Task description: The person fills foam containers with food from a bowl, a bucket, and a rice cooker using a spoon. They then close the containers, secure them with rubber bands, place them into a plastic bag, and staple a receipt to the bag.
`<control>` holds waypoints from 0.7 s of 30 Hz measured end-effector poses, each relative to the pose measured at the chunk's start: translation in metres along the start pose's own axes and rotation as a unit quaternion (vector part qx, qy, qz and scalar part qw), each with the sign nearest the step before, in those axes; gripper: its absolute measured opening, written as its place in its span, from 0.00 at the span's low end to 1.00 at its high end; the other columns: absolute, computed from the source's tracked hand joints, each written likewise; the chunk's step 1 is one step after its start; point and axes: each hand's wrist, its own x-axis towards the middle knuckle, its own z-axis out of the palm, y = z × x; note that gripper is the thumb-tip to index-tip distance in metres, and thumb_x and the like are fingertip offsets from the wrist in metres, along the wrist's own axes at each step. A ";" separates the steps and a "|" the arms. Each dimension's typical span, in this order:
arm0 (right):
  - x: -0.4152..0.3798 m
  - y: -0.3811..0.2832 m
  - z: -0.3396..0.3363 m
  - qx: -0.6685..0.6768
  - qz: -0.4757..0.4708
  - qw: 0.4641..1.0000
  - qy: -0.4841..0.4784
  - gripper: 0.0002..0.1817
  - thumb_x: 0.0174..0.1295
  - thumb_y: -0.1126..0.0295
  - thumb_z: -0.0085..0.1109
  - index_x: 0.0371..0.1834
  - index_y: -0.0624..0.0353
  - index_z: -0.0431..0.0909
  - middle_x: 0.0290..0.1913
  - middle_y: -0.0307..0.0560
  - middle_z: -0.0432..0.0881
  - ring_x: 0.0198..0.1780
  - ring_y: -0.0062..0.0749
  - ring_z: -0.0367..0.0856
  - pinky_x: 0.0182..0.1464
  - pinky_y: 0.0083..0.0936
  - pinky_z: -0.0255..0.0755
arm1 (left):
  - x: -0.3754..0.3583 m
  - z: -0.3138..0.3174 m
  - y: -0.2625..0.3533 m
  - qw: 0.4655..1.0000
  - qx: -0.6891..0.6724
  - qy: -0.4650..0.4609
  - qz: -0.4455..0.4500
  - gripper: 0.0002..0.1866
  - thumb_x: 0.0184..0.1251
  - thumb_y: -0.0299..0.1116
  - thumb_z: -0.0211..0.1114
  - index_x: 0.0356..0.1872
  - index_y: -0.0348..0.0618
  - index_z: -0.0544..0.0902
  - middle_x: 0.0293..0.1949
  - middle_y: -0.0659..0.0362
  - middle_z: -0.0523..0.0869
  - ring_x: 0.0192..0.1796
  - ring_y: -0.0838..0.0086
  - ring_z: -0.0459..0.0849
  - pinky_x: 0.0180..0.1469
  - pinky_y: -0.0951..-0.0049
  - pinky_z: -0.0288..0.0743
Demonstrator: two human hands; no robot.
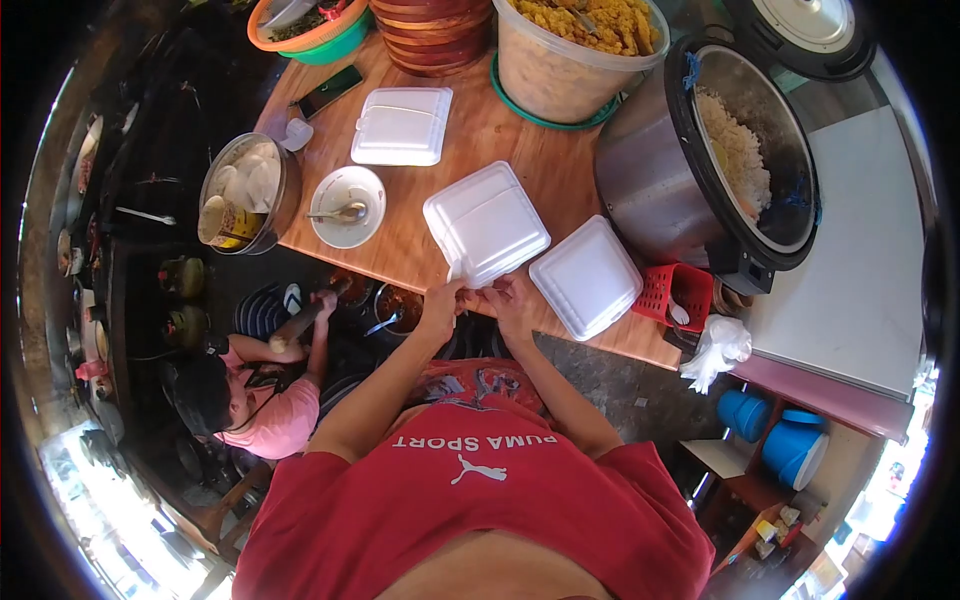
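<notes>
A white foam takeout box [487, 225] sits with its lid down near the table's front edge. My left hand [442, 306] pinches the front edge of this box, beside a small white tab. Close beside it, my right hand [508, 305] has its fingers closed at the same front edge. A second white foam box [587, 278] rests shut to the right of my right hand. Another closed foam box [402, 125] lies farther back on the left. Between them and the left table edge stands a white bowl [348, 235] holding a metal spoon [342, 212].
At right stands a large rice cooker [655, 150] full of rice, beside a red basket [676, 291] and plastic bag [717, 353]. A tub of yellow food [560, 75], stacked brown plates [430, 35] and phone [331, 90] are behind. A person in pink [270, 400] crouches at lower left.
</notes>
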 end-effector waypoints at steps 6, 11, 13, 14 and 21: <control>-0.005 -0.004 0.005 0.012 0.002 0.999 0.034 0.09 0.60 0.77 0.58 0.42 0.66 0.72 0.36 0.45 0.79 0.38 0.26 0.79 0.44 0.21 0.75 | 0.001 -0.003 -0.004 1.000 -0.016 -0.017 0.015 0.07 0.63 0.33 0.59 0.30 0.40 0.80 0.24 0.62 0.79 0.24 0.82 0.72 0.25 0.81 0.61; -0.002 -0.003 0.006 0.065 0.061 0.994 0.069 0.10 0.60 0.77 0.59 0.44 0.68 0.74 0.38 0.45 0.80 0.40 0.26 0.80 0.44 0.21 0.75 | 0.003 -0.003 -0.008 1.000 0.004 -0.009 0.026 0.07 0.64 0.32 0.59 0.31 0.40 0.79 0.25 0.62 0.79 0.24 0.83 0.71 0.24 0.83 0.60; -0.004 -0.003 0.005 0.107 0.099 0.987 0.073 0.11 0.60 0.77 0.59 0.45 0.67 0.75 0.40 0.45 0.80 0.41 0.26 0.80 0.45 0.21 0.75 | 0.003 -0.005 -0.008 0.999 0.020 -0.015 0.026 0.07 0.64 0.32 0.59 0.30 0.41 0.79 0.25 0.62 0.79 0.23 0.83 0.70 0.24 0.83 0.60; -0.003 -0.004 0.003 0.134 0.113 0.982 0.074 0.10 0.60 0.77 0.59 0.45 0.66 0.75 0.41 0.44 0.80 0.42 0.26 0.80 0.46 0.20 0.75 | 0.003 -0.004 -0.008 0.999 0.017 -0.017 0.031 0.07 0.65 0.33 0.59 0.30 0.40 0.79 0.25 0.62 0.79 0.23 0.83 0.70 0.24 0.83 0.60; 0.006 -0.001 -0.005 0.312 0.204 0.927 0.053 0.11 0.61 0.80 0.56 0.46 0.65 0.77 0.45 0.47 0.80 0.47 0.31 0.80 0.54 0.22 0.75 | 0.004 -0.004 -0.010 0.998 0.020 -0.019 0.056 0.08 0.65 0.33 0.59 0.30 0.40 0.80 0.25 0.63 0.80 0.23 0.84 0.70 0.23 0.83 0.60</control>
